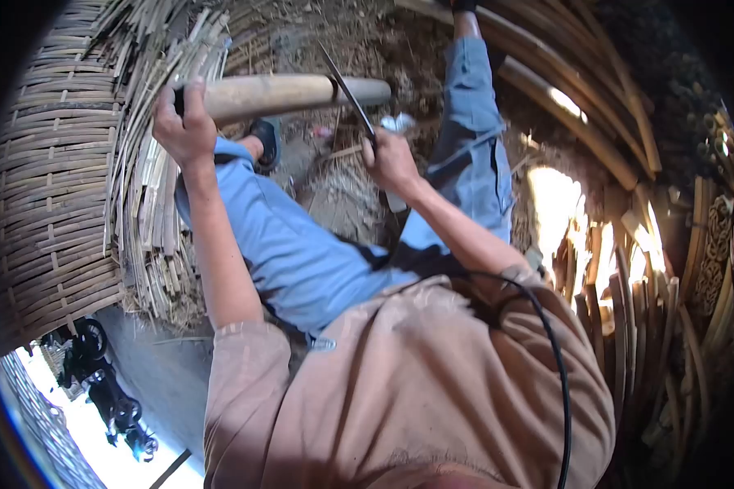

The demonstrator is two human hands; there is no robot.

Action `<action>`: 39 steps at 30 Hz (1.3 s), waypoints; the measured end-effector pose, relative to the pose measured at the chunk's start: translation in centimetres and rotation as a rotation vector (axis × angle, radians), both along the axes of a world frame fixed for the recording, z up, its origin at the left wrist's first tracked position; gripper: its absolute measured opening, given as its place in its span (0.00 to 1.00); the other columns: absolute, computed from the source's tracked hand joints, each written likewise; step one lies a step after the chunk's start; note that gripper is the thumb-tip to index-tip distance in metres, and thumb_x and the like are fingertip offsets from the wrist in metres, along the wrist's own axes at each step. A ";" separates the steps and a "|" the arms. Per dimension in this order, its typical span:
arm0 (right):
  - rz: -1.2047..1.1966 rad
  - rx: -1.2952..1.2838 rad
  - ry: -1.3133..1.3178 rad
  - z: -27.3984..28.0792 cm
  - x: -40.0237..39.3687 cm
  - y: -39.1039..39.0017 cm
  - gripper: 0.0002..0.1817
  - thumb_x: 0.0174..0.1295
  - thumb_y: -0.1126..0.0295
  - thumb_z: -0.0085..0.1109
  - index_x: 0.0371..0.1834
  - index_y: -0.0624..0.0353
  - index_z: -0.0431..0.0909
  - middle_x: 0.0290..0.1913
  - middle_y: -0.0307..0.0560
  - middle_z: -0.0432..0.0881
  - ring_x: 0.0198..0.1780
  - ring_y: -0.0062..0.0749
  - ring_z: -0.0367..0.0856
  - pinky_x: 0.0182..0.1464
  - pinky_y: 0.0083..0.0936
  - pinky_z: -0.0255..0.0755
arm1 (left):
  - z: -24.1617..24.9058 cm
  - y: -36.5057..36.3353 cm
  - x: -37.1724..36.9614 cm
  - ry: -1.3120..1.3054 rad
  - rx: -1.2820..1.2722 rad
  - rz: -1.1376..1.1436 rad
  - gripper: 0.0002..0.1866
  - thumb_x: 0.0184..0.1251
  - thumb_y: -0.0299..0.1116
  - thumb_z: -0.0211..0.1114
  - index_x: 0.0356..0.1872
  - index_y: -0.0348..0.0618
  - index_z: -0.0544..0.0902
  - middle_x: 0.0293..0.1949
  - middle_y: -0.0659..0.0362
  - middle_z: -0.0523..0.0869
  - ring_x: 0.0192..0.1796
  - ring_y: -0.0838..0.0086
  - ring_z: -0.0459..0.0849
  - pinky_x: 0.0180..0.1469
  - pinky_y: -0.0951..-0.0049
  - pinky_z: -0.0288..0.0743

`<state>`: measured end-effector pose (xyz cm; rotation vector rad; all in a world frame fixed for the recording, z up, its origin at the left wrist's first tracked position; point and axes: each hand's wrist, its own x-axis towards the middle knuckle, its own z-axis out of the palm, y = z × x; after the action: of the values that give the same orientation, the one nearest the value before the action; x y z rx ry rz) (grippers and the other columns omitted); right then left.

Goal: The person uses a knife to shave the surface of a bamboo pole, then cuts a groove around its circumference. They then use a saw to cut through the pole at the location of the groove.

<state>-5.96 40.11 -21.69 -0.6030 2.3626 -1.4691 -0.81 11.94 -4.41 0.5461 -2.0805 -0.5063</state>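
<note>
My left hand is closed around the near end of a thick bamboo pole, held roughly level across the upper part of the head view. Gripped in my right hand is a knife with a long dark blade, seen nearly edge-on. The blade slants up and left, overlapping the bamboo toward its far end. A dark ring, perhaps a node, shows on the pole beside the blade. Below both hands are my legs in blue trousers, spread apart.
A stack of split bamboo strips lies left of my leg, next to a woven bamboo panel. Long bamboo poles lie at the upper right. Upright pieces crowd the right side. Motorcycles stand at lower left.
</note>
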 end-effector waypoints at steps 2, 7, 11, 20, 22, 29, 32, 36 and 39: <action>0.047 -0.110 0.162 0.8 1.2 0.1 0.08 0.71 0.70 0.59 0.39 0.64 0.77 0.25 0.65 0.77 0.29 0.63 0.80 0.34 0.50 0.71 | 0.0 0.7 0.2 0.010 0.013 -0.060 0.14 0.66 0.41 0.70 0.36 0.38 0.88 0.33 0.50 0.89 0.37 0.58 0.87 0.44 0.61 0.79; 0.018 0.095 -0.056 -4.0 -0.1 1.0 0.10 0.67 0.67 0.60 0.40 0.64 0.77 0.34 0.68 0.84 0.40 0.66 0.84 0.43 0.55 0.76 | 1.2 1.9 0.6 0.010 0.024 -0.112 0.12 0.67 0.38 0.69 0.36 0.38 0.88 0.34 0.51 0.89 0.39 0.58 0.88 0.45 0.62 0.79; 0.054 0.113 0.222 -2.5 -1.9 1.0 0.12 0.68 0.66 0.62 0.41 0.66 0.78 0.28 0.67 0.81 0.33 0.66 0.82 0.37 0.53 0.75 | 0.6 1.6 0.7 0.018 -0.044 -0.148 0.10 0.67 0.35 0.67 0.37 0.37 0.88 0.34 0.50 0.89 0.38 0.59 0.87 0.46 0.64 0.79; 0.068 0.353 0.007 -4.0 -5.4 1.8 0.12 0.64 0.66 0.61 0.39 0.66 0.84 0.37 0.69 0.86 0.42 0.64 0.87 0.47 0.53 0.79 | 1.9 2.4 1.4 -0.010 -0.032 -0.378 0.12 0.60 0.30 0.63 0.41 0.36 0.88 0.37 0.50 0.88 0.41 0.61 0.86 0.49 0.66 0.79; 0.110 0.283 0.067 -3.6 -6.3 2.5 0.13 0.66 0.65 0.61 0.38 0.67 0.82 0.34 0.69 0.85 0.40 0.66 0.86 0.44 0.54 0.78 | 1.9 2.6 1.1 -0.012 -0.010 -0.387 0.13 0.59 0.32 0.63 0.42 0.36 0.87 0.37 0.51 0.87 0.41 0.62 0.86 0.49 0.67 0.79; 0.071 0.195 -0.007 -3.2 -3.5 1.4 0.11 0.67 0.68 0.59 0.38 0.67 0.81 0.32 0.68 0.84 0.39 0.65 0.85 0.45 0.53 0.78 | 1.9 2.3 0.9 -0.003 -0.007 -0.424 0.14 0.58 0.30 0.63 0.43 0.36 0.88 0.37 0.52 0.88 0.41 0.64 0.86 0.49 0.68 0.79; 0.101 0.299 0.060 -5.4 -7.2 1.6 0.12 0.67 0.65 0.61 0.38 0.66 0.82 0.33 0.67 0.85 0.40 0.64 0.86 0.45 0.53 0.79 | 1.8 2.3 0.7 -0.010 -0.019 -0.437 0.14 0.59 0.30 0.63 0.43 0.36 0.88 0.38 0.52 0.88 0.41 0.65 0.86 0.49 0.68 0.79; 0.159 0.123 0.192 -0.5 -3.4 2.4 0.10 0.68 0.66 0.61 0.39 0.63 0.80 0.29 0.65 0.81 0.33 0.56 0.85 0.36 0.47 0.75 | 1.9 2.4 0.6 0.003 -0.002 -0.448 0.13 0.61 0.29 0.64 0.45 0.37 0.88 0.37 0.54 0.88 0.40 0.67 0.85 0.48 0.70 0.78; 0.073 0.131 0.114 -2.9 -2.7 1.4 0.12 0.66 0.65 0.62 0.40 0.65 0.79 0.30 0.70 0.82 0.38 0.67 0.84 0.44 0.56 0.77 | 2.0 2.6 0.4 0.011 0.072 -0.332 0.12 0.65 0.32 0.66 0.45 0.37 0.89 0.37 0.54 0.87 0.40 0.67 0.85 0.49 0.70 0.78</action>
<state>-8.69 41.50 -24.55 -0.7491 2.4713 -1.2696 -0.41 14.53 -2.44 0.2360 -2.1594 -0.7757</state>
